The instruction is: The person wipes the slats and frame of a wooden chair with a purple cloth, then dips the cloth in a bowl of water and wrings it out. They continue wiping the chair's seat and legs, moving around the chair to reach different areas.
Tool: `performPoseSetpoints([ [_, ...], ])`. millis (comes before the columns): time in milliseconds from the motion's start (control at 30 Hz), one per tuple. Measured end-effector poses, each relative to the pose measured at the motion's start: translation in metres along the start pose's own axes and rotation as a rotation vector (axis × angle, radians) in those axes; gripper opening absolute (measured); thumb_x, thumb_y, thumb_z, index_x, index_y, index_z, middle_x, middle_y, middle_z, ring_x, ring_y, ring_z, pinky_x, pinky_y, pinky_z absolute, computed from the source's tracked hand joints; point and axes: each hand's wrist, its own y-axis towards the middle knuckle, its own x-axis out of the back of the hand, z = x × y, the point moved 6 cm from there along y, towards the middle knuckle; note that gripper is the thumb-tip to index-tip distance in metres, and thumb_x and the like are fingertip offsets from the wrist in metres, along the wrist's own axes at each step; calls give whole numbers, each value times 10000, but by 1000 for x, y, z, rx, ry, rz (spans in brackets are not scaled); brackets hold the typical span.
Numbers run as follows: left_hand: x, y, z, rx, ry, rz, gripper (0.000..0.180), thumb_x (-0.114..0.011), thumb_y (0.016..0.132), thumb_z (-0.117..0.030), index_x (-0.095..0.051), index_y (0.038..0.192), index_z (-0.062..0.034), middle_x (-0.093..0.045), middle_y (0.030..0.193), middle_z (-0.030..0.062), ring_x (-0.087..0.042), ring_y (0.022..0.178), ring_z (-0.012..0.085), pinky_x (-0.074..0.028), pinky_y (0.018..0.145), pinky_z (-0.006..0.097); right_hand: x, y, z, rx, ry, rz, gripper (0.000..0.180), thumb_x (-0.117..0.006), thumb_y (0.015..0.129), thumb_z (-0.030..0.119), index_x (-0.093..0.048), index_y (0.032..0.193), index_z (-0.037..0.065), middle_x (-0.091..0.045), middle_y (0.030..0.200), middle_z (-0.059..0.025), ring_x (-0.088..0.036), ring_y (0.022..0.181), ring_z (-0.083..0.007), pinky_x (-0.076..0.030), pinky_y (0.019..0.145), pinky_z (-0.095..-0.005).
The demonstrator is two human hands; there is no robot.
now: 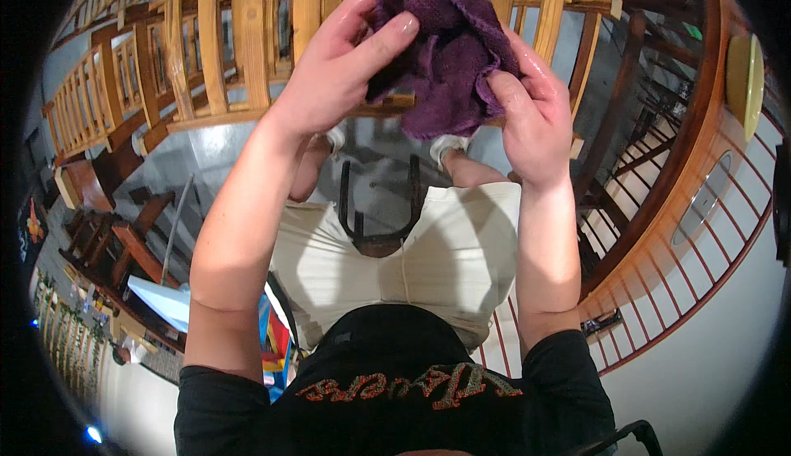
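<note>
A crumpled dark purple cloth [449,52] hangs in folds between my two hands, held up in front of me above my knees. My left hand [346,56] grips its left side, the thumb pressed on top and the other fingers partly hidden. On the right edge, my right hand [534,110] pinches the fabric between thumb and fingers. The skin of both hands looks wet. Below the cloth are my cream shorts [387,279] and parts of my legs.
Slatted wooden chair backs or railings [247,36] stand just beyond my hands. A black metal frame [379,225] is between my legs. To the right run a curved wooden edge [659,209] and a yellow-green bowl [746,85]. A light blue board [161,301] lies at left.
</note>
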Motion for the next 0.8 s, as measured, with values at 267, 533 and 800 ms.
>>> performPoseSetpoints([
  [267,18,-4,-2,-130,66,-30,428,-640,1046,-118,-510,1440,-15,-658,1319,78,-633,1200,157,-521,1058,333,-2,9,-21,36,200,16,394,-455,1028,11,-584,1388,-89,-699,1269,-114,-659,1149,-156,-519,1022,-302],
  [533,15,-36,-15,-272,87,-89,396,-494,1109,-160,-468,1484,-34,-627,1383,124,-639,1259,244,-558,1055,412,-11,-32,-12,93,287,67,377,-481,1049,81,-606,1363,-86,-709,1256,-120,-670,1135,-176,-514,1019,-314],
  [800,-35,-126,-48,-197,4,64,395,-527,1109,-272,-509,1456,-84,-635,1356,80,-644,1224,198,-560,1043,384,-7,-112,35,179,135,-43,354,-490,1026,69,-635,1317,-70,-722,1184,-88,-679,1034,-149,-533,948,-303],
])
